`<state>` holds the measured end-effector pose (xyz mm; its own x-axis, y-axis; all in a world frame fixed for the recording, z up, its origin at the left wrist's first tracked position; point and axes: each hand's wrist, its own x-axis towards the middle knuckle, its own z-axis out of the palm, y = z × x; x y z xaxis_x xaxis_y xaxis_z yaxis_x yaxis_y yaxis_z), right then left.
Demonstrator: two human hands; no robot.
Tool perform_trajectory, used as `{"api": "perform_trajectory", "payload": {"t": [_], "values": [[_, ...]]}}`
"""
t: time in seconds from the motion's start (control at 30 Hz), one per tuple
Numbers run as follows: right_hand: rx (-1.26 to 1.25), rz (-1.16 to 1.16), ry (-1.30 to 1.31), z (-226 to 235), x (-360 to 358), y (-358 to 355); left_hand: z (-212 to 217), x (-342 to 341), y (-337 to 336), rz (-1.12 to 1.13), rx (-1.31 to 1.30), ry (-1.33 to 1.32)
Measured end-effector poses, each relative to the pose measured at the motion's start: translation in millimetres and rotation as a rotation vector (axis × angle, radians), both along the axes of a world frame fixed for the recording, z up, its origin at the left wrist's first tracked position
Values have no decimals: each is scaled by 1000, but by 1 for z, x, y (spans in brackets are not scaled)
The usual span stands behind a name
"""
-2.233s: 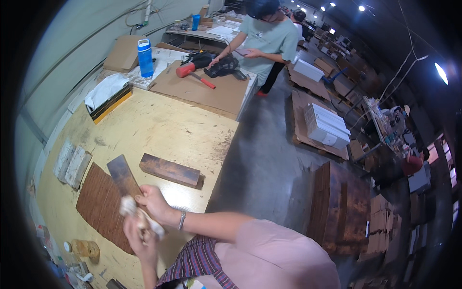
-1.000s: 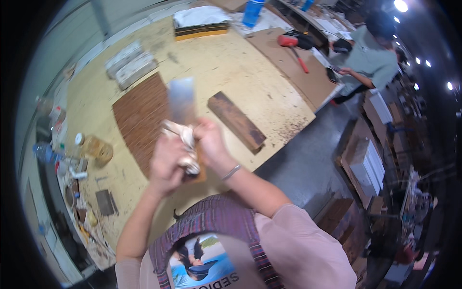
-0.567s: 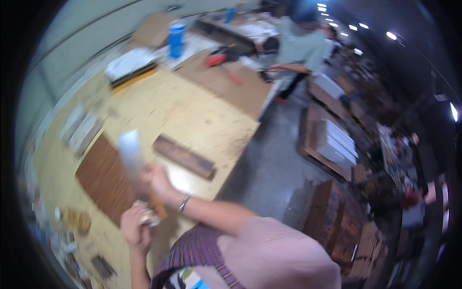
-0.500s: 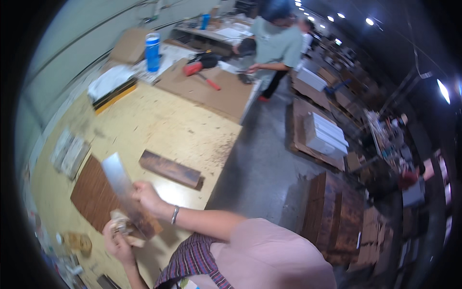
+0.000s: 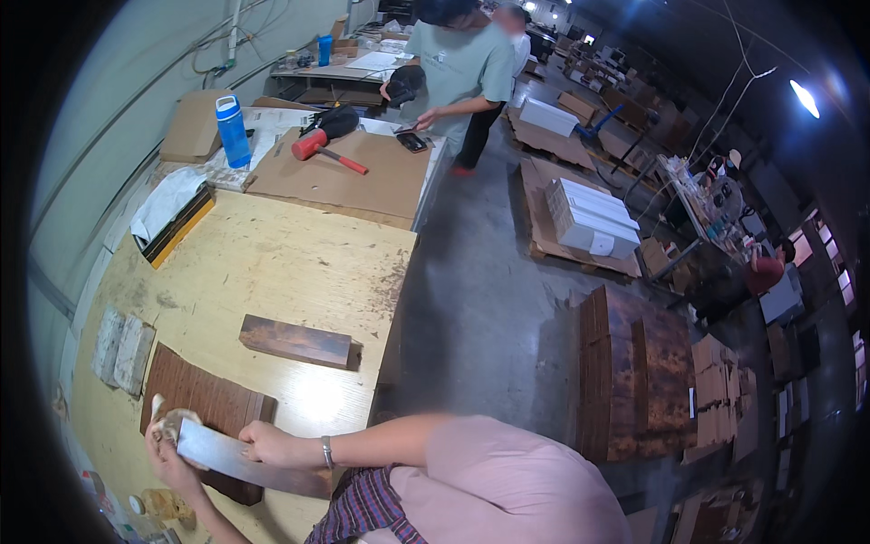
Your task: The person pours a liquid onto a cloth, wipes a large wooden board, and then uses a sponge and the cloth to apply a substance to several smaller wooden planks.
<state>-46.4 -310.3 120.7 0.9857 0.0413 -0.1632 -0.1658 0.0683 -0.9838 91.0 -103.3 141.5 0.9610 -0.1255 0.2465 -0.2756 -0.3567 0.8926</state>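
Observation:
In my right hand (image 5: 269, 445) is a long flat strip (image 5: 222, 456), silvery and shiny at its left end and brownish toward my body. My fingers pinch its upper edge near the middle. My left hand (image 5: 169, 458) is closed on a crumpled cream cloth (image 5: 175, 422) at the strip's left end; part of the cloth is hidden behind the strip. Beneath both hands lies a stack of dark brown wood-coloured sheets (image 5: 204, 388). A dark, mottled rectangular block (image 5: 294, 341) rests on the pale table (image 5: 299, 258) beyond my right hand.
Two whitish worn blocks (image 5: 123, 351) and a bottle of yellowish contents (image 5: 163, 504) are at the left. Farther off are a red mallet (image 5: 328, 150) on cardboard, a blue bottle (image 5: 233, 132) and a person (image 5: 460, 68) holding a dark object. Brown stacked panels (image 5: 625, 381) stand right of the table.
The strip has swung from pointing away from me to lying nearly crosswise, its silvery end now at my left hand. Both hands have shifted; the view has turned a little.

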Motion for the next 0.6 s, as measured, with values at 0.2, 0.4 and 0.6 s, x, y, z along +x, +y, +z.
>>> {"api": "perform_trajectory", "payload": {"t": [0.2, 0.4, 0.6], "values": [[-149, -216, -46, 13, 1, -14, 2, -82, -24, -151, 229, -600], [-218, 10, -137, -2, -3, -16, 9, -51, -13, -246, 163, -309], [481, -18, -6, -31, 11, -8, 24, -70, -18, -218, -125, -127]]}}
